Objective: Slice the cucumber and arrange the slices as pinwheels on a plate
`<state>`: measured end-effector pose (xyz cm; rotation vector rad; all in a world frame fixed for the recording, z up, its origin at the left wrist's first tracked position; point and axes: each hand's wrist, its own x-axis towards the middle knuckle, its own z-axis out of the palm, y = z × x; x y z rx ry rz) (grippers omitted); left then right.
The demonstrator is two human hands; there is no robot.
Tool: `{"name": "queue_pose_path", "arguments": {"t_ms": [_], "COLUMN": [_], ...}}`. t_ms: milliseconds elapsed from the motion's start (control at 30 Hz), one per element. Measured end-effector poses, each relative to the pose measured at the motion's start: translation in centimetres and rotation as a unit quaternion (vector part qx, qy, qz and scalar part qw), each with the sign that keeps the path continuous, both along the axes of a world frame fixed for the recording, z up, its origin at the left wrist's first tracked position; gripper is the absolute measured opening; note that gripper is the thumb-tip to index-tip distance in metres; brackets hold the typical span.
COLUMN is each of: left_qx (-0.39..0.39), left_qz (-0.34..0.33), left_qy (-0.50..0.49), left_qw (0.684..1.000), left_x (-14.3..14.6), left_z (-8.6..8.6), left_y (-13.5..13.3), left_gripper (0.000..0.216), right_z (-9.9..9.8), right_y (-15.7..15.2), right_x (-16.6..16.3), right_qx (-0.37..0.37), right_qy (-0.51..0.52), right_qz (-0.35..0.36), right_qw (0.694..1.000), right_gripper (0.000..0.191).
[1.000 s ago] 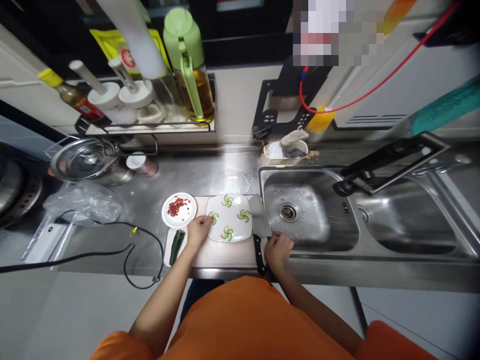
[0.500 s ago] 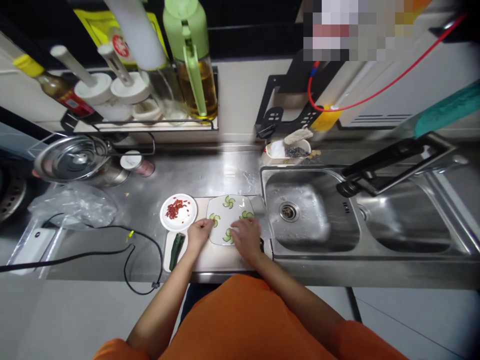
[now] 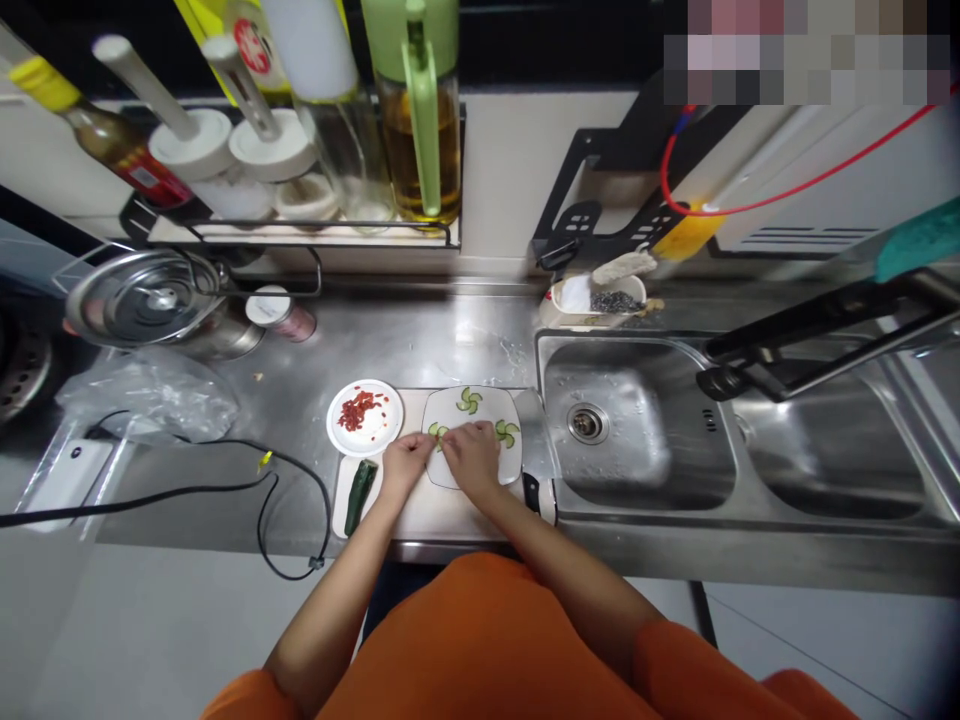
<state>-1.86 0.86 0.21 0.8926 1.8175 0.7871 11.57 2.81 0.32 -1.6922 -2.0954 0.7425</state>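
Note:
A squarish white plate (image 3: pixel 469 468) carries thin green cucumber slices laid out as pinwheels, one at the far side (image 3: pixel 469 401) and one at the right (image 3: pixel 507 433). At the left pinwheel (image 3: pixel 437 432), the fingertips of my left hand (image 3: pixel 406 463) are pinched on a slice at the plate's left edge. Reaching over the plate, my right hand (image 3: pixel 474 460) has its thumb and fingers drawn together at the same pinwheel, hiding the near part of the plate. What its fingertips hold is too small to make out.
A round white plate (image 3: pixel 386 425) with red bits lies left, above a cucumber piece (image 3: pixel 361 497) on the cutting board (image 3: pixel 427 515). A cleaver (image 3: pixel 537 440) lies right of the plate, beside the sink (image 3: pixel 637 420). A black cable (image 3: pixel 322 500) loops at left.
My right hand has moved left across the plate, from the near and right pinwheels to the left one, joining my left hand. The whole view has shifted slightly.

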Motion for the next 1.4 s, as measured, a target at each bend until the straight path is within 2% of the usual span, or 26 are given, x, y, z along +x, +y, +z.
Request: {"name": "queue_pose_path", "arguments": {"t_ms": [500, 933, 1033, 1167, 1300, 1400], "left_qx": [-0.001, 0.006, 0.017, 0.062, 0.161, 0.202], "left_qz": [-0.017, -0.025, -0.006, 0.027, -0.029, -0.068], "left_qy": [-0.012, -0.001, 0.016, 0.069, 0.123, 0.142], "left_qw": [1.000, 1.000, 1.000, 0.995, 0.979, 0.967], "left_x": [-0.2, -0.4, -0.4, -0.7, -0.9, -0.9], "left_z": [0.2, -0.1, -0.2, -0.7, -1.2, -1.4], "left_y": [0.4, 0.3, 0.0, -0.4, -0.3, -0.1], "left_gripper": [0.032, 0.031, 0.026, 0.022, 0.016, 0.013], "right_z": [0.0, -0.1, -0.2, -0.4, -0.5, -0.5], "right_y": [0.1, 0.2, 0.2, 0.2, 0.3, 0.4], "right_x": [-0.8, -0.9, -0.9, -1.0, -1.1, -1.1], "right_qx": [-0.052, -0.055, -0.056, -0.059, -0.061, -0.060], "right_qy": [-0.033, -0.021, -0.019, -0.019, -0.026, -0.038], "right_qz": [-0.015, -0.017, -0.023, -0.028, -0.027, -0.022], "right_qw": [0.998, 0.998, 0.998, 0.998, 0.997, 0.997], "right_gripper": [0.014, 0.016, 0.016, 0.017, 0.017, 0.017]}}
